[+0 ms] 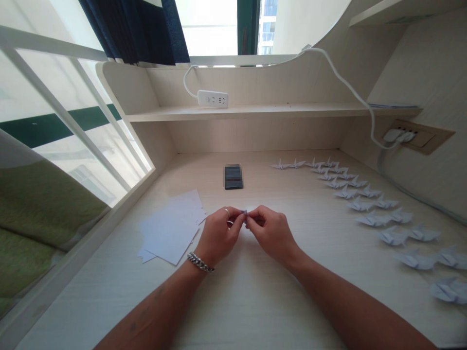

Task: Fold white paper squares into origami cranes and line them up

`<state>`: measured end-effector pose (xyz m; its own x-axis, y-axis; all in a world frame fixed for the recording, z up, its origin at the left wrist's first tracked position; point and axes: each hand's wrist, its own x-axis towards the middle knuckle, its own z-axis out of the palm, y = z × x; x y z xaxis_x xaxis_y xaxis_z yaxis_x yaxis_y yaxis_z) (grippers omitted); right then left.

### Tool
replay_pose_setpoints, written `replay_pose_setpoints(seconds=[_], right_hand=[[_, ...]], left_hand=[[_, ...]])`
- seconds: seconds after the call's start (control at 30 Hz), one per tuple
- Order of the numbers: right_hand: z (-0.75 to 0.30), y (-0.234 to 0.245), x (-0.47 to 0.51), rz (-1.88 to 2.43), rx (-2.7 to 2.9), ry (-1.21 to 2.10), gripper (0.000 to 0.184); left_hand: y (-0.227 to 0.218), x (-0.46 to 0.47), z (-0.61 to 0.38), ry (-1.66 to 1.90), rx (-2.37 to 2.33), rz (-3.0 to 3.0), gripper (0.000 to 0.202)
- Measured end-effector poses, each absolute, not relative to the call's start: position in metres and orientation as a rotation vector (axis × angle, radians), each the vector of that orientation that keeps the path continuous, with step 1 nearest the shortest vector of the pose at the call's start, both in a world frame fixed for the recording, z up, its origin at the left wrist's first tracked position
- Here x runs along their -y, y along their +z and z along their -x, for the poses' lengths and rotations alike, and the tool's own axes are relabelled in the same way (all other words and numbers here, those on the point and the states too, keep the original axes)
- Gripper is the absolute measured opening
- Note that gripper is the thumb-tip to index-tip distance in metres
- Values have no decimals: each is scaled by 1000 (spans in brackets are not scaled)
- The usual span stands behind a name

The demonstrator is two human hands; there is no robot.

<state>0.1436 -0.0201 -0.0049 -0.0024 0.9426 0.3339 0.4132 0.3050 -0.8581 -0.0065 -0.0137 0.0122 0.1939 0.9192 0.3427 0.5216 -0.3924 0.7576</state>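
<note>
Both my hands meet over the middle of the desk, pinching a small folded piece of paper point(245, 212) between thumbs and fingers. Most of the paper is hidden by the fingertips. My left hand point(223, 232), with a ring and a chain bracelet, grips its left side. From the right, my right hand point(272, 232) holds the other side, fingers curled. Left of my left hand lies a loose pile of white paper sheets point(171, 226). Along the right side, folded paper cranes point(374, 219) stand in a double row.
A dark, blurred-out flat object point(233, 177) lies beyond my hands. On the shelf point(255, 113) at the back sits a white power strip point(213, 99). A white cable point(350, 87) hangs down to the wall socket point(419, 136) at right. Railings point(69, 119) border the left.
</note>
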Motion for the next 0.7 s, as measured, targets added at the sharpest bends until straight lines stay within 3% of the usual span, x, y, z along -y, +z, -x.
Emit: replay_pose_setpoints(seconds=[0.2, 0.37, 0.5, 0.7], right_hand=[[-143, -11, 14, 1248, 1395, 872, 13], [-148, -11, 10, 1259, 1441, 885, 28], [-149, -10, 8, 1264, 1364, 1048, 23], [-151, -3, 4, 1175, 1109, 1334, 26]], left_hand=[[9, 13, 9, 1107, -1431, -2263, 15], [14, 16, 8, 1013, -1328, -2479, 16], [17, 22, 6, 925, -1161, -2597, 19], [12, 16, 10, 1170, -1054, -2270, 14]])
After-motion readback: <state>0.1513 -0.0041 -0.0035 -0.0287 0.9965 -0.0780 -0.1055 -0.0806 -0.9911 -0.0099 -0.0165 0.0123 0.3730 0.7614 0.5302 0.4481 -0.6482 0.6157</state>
